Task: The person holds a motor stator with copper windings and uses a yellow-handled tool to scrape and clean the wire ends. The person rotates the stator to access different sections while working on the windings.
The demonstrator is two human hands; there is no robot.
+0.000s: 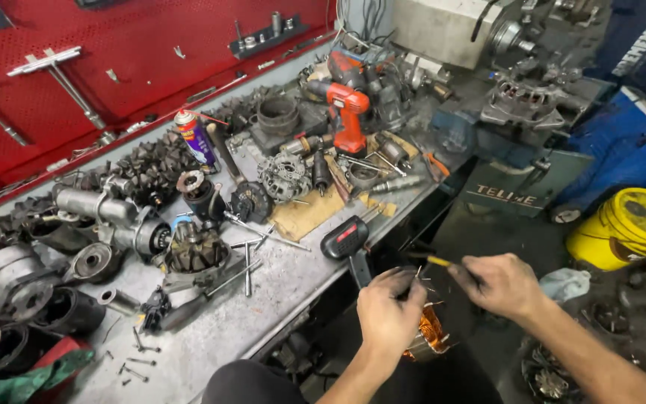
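Nearest the camera, below the bench edge, the left hand (389,314) curls from above around a stator (429,337) with copper windings, fingers closed on its upper rim so that only the orange coils show beneath the knuckles. Just beside it the right hand (501,284) pinches a thin yellow-handled tool (437,261) between thumb and fingertips, the tip aimed at the wire leads standing up from the windings. The stator looks heavy and rigid in its iron core, but the varnished copper and its fine leads are probably easy to nick or bend, so the outer ring seems the safer place to grip, not the coils. Beyond the hands, a black and red handle (344,238) hangs over the edge of the workbench (278,292). Loose long bolts (248,258) and alternator housings lie farther in, then a red cordless drill (348,112), a spray can (194,136) and the red tool board (128,52)
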